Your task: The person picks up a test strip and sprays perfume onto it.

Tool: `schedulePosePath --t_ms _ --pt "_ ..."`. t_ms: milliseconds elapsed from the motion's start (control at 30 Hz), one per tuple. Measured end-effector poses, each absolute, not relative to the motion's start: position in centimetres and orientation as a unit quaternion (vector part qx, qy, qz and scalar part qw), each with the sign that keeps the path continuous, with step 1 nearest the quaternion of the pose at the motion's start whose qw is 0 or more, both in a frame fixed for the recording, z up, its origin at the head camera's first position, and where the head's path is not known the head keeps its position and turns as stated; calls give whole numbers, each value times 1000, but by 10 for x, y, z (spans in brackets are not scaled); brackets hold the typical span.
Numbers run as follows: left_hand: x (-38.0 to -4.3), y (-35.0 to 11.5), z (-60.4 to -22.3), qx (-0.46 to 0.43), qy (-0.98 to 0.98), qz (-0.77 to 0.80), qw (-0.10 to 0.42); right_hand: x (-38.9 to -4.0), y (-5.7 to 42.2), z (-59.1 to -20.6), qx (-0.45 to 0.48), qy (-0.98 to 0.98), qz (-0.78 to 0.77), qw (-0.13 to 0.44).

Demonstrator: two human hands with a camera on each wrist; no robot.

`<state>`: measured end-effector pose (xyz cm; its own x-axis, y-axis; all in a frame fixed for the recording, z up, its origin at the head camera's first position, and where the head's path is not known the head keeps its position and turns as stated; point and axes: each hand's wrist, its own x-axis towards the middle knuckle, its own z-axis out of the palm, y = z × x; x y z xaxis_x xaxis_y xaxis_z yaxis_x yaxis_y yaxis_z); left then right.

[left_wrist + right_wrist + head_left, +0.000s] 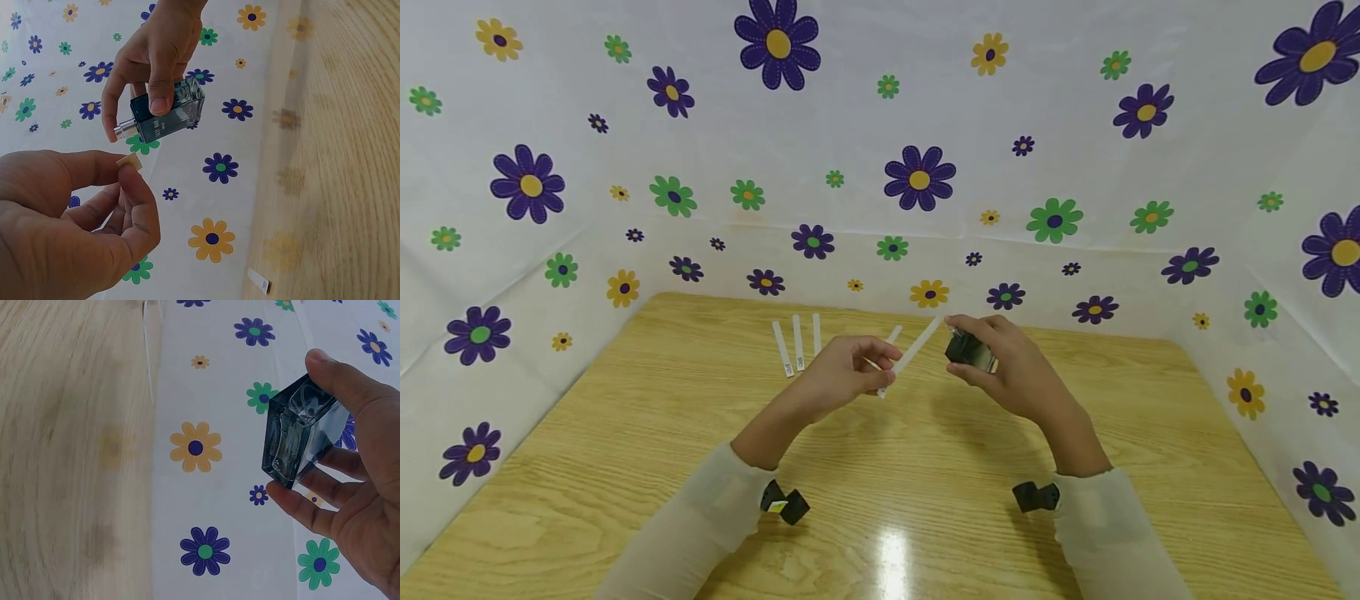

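- Blue-black glass bottle: right of centre in the head view, raised above the wooden table. I grip it with my right hand, thumb and fingers curled about its sides.
- Spray nozzle: silver, at the bottle's left end in the left wrist view; a right fingertip rests against it.
- Held strip: white, at frame centre, pinched between thumb and forefinger of my left hand. It slants toward the upper right, far end near the bottle; contact with the nozzle cannot be confirmed from these angles.
- Three strips: white, left of centre on the table, spaced apart.
- Additional strip: just behind the held one, partly hidden.
- Flowered backdrop: upper half of frame.
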<state>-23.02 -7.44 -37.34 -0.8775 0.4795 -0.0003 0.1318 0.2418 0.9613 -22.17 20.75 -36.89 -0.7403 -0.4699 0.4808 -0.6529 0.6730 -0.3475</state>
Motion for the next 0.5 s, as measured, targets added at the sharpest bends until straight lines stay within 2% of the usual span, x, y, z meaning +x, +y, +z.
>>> schedulePosePath --t_ms 500 --pt "-231 -76 -373 193 770 588 154 -223 207 -370 308 -904 253 155"
